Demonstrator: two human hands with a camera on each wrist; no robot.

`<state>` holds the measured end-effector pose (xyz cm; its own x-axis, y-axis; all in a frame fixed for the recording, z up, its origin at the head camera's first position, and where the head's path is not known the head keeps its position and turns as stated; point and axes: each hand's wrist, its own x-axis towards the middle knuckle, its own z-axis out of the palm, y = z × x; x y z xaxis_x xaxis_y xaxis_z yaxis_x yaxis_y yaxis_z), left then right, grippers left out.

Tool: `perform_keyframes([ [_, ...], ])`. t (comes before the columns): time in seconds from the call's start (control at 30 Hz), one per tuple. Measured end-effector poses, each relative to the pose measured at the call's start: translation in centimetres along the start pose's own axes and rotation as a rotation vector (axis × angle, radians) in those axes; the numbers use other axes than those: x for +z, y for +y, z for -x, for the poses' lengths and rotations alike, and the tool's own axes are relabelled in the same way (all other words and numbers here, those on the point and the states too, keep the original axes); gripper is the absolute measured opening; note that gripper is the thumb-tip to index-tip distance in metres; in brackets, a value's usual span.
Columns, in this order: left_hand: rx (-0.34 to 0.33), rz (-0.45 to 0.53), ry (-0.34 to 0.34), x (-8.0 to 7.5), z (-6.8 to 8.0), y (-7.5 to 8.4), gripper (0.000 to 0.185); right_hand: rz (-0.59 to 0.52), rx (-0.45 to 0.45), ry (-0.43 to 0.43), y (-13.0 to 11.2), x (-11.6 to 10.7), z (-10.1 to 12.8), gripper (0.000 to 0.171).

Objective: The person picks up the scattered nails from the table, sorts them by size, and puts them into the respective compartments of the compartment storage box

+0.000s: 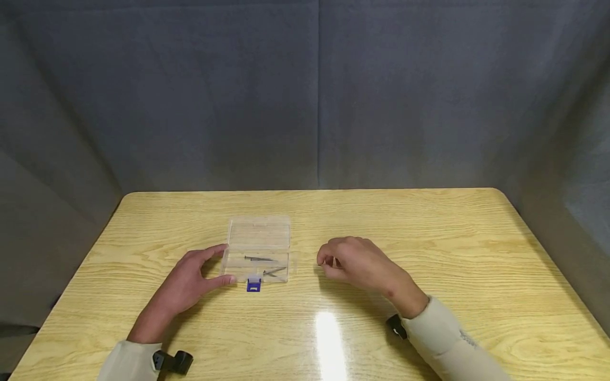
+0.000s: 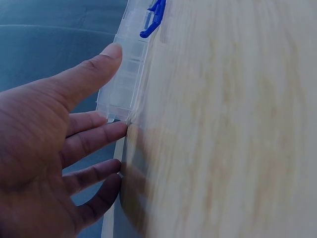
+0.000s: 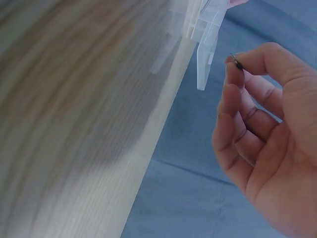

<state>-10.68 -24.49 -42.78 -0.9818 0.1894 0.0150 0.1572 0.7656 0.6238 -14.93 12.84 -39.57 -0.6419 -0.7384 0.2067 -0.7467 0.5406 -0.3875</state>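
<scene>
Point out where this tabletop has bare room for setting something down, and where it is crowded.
Bare: the table right of the right hand, and the strip behind the clear box. Crowded: the left hand touches the box, and the right hand pinches a nail close beside it.

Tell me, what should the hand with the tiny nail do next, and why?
Probably carry the nail left, over the open clear box. The right hand pinches it beside the box, the left hand steadies the box, and other nails lie inside.
</scene>
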Motion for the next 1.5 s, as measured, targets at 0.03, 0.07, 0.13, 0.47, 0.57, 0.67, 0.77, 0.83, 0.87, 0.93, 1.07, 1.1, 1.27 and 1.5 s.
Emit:
perform_keyframes([
  [0.03,0.000,-0.001,-0.002,0.0,0.0,0.0,0.076,-0.003,-0.005,0.003,-0.1,0.1,-0.1,0.017],
  [0.07,0.002,-0.003,-0.004,0.0,0.0,-0.1,0.076,-0.006,-0.005,0.003,-0.2,0.1,-0.3,0.017],
  [0.13,0.004,-0.007,-0.008,0.0,0.0,-0.1,0.076,-0.006,-0.020,0.009,-0.4,0.2,-0.6,0.017],
  [0.47,0.015,-0.037,0.014,0.0,0.2,-0.2,0.075,-0.001,-0.042,0.028,-1.9,0.8,-2.5,0.014],
  [0.57,0.020,-0.045,0.017,0.1,0.2,-0.2,0.076,0.002,-0.039,0.023,-2.4,1.0,-3.1,0.013],
  [0.67,0.023,-0.049,0.020,0.1,0.1,-0.2,0.076,-0.011,-0.044,0.019,-3.0,1.2,-3.7,0.012],
  [0.77,0.017,-0.052,0.024,0.1,0.1,-0.2,0.077,-0.028,-0.052,0.009,-3.4,1.5,-4.4,0.012],
  [0.83,0.014,-0.052,0.025,0.0,0.1,-0.2,0.077,-0.030,-0.051,0.003,-3.7,1.6,-4.9,0.013],
  [0.87,0.014,-0.053,0.025,0.0,0.1,-0.2,0.077,-0.029,-0.050,0.000,-3.8,1.8,-5.1,0.013],
  [0.93,0.018,-0.054,0.026,0.0,0.1,-0.3,0.078,-0.030,-0.051,-0.007,-4.0,2.0,-5.5,0.011],
  [1.07,0.017,-0.057,0.032,-0.1,0.0,-0.3,0.078,-0.023,-0.051,-0.028,-4.3,2.4,-6.2,0.009],
  [1.1,0.019,-0.054,0.033,-0.1,0.0,-0.3,0.078,-0.021,-0.052,-0.032,-4.3,2.6,-6.4,0.008],
  [1.27,0.030,-0.045,0.033,-0.1,0.0,-0.3,0.078,0.016,-0.063,-0.033,-4.8,3.0,-7.1,0.012],
  [1.5,0.078,0.006,0.033,0.0,-0.2,-0.5,0.075,0.031,-0.065,-0.048,-5.8,3.0,-8.7,0.012],
])
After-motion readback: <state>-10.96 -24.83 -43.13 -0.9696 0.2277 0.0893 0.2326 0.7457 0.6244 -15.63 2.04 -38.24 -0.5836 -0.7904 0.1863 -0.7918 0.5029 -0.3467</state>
